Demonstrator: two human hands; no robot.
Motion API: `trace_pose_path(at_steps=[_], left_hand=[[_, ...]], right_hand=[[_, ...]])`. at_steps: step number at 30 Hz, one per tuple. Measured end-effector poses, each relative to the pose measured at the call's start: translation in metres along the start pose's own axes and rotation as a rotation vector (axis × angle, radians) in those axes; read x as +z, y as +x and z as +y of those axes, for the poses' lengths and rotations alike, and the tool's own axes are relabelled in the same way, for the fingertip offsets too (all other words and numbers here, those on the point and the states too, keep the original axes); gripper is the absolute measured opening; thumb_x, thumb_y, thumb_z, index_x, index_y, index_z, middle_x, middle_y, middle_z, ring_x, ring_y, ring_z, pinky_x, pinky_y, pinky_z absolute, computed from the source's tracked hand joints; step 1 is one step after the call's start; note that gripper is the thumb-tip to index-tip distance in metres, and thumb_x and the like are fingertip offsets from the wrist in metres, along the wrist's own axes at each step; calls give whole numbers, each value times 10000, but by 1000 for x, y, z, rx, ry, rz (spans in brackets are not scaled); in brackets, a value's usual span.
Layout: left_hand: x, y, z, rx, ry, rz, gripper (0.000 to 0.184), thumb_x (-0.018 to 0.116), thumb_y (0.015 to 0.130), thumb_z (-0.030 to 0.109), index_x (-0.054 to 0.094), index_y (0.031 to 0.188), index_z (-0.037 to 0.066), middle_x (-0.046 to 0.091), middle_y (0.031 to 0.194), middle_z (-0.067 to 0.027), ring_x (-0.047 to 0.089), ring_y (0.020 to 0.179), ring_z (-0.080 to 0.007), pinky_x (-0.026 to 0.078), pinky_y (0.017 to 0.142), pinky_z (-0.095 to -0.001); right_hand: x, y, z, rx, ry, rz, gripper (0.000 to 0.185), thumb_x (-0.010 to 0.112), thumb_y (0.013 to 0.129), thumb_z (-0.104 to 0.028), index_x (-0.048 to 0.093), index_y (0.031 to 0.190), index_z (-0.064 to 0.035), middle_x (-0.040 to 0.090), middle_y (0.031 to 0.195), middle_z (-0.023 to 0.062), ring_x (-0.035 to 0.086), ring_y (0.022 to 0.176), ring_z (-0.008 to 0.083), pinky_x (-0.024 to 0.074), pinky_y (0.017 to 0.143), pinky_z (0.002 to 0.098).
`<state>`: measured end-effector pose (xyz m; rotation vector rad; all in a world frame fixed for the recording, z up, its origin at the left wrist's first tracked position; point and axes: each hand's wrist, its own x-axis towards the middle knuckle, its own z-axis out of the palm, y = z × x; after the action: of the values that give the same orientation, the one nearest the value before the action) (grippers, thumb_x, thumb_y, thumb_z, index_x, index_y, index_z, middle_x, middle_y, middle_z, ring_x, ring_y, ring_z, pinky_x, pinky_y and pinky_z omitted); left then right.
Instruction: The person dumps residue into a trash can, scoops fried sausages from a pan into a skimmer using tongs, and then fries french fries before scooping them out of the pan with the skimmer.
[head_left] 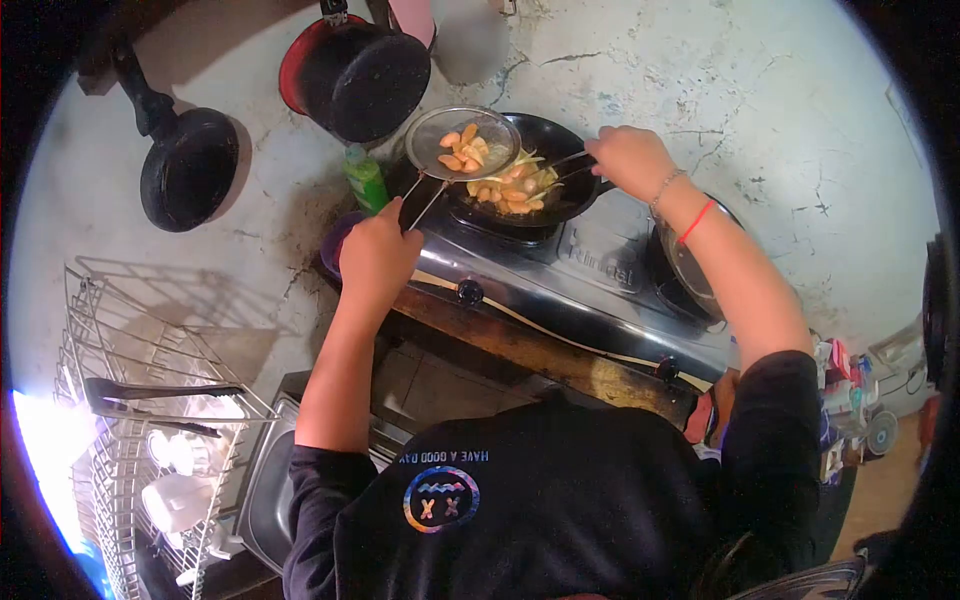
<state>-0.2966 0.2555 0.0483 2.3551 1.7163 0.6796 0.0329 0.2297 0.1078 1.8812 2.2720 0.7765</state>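
My left hand (380,252) is closed round the handle of a round wire strainer (428,128), which is held over the left edge of a black wok (535,130). Several orange-brown pieces (464,150) lie in its mesh. In the wok, more brown pieces and pale strips (515,192) are gathered. My right hand (637,163) grips a thin metal utensil (572,158) whose far end reaches down among the food; its tip is hard to make out. The wok stands on the left burner of a steel gas stove (610,255).
A pot with a glass lid (690,255) stands on the right burner. A green bottle (367,182) is left of the wok. Pots (375,85) and a pan (190,170) hang on the wall. At lower left are a wire dish rack (110,440) and a sink (270,490).
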Motion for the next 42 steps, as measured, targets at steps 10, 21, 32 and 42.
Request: trace_pose_path(at_steps=[10, 21, 32, 42], left_hand=[[-1, -2, -5, 3, 35, -4, 458, 517, 735, 214, 566, 1155, 39, 648, 820, -208, 609, 715, -389, 481, 606, -424], [15, -3, 6, 91, 34, -7, 418, 520, 730, 200, 569, 1107, 26, 642, 779, -202, 603, 686, -396, 477, 578, -432], [11, -3, 4, 98, -41, 15, 409, 513, 727, 204, 569, 1087, 19, 634, 784, -221, 589, 689, -424, 473, 581, -451], [0, 2, -2, 35, -61, 30, 413, 507, 725, 202, 575, 1092, 26, 637, 810, -230, 590, 718, -421, 470, 616, -448]], right_hand=[[-10, 9, 4, -51, -40, 52, 153, 630, 766, -219, 593, 829, -84, 588, 790, 71, 593, 709, 278, 477, 617, 371], [-64, -1, 10, 92, 105, 192, 210, 595, 805, -246, 605, 909, -64, 607, 799, 104, 584, 715, 303, 462, 628, 383], [-85, -10, -3, 320, 175, 132, 259, 591, 820, -279, 615, 814, -21, 636, 771, 127, 602, 696, 305, 482, 647, 383], [-37, -30, 2, 274, 350, -173, 295, 611, 785, -291, 652, 854, -7, 645, 770, 150, 594, 674, 313, 478, 659, 381]])
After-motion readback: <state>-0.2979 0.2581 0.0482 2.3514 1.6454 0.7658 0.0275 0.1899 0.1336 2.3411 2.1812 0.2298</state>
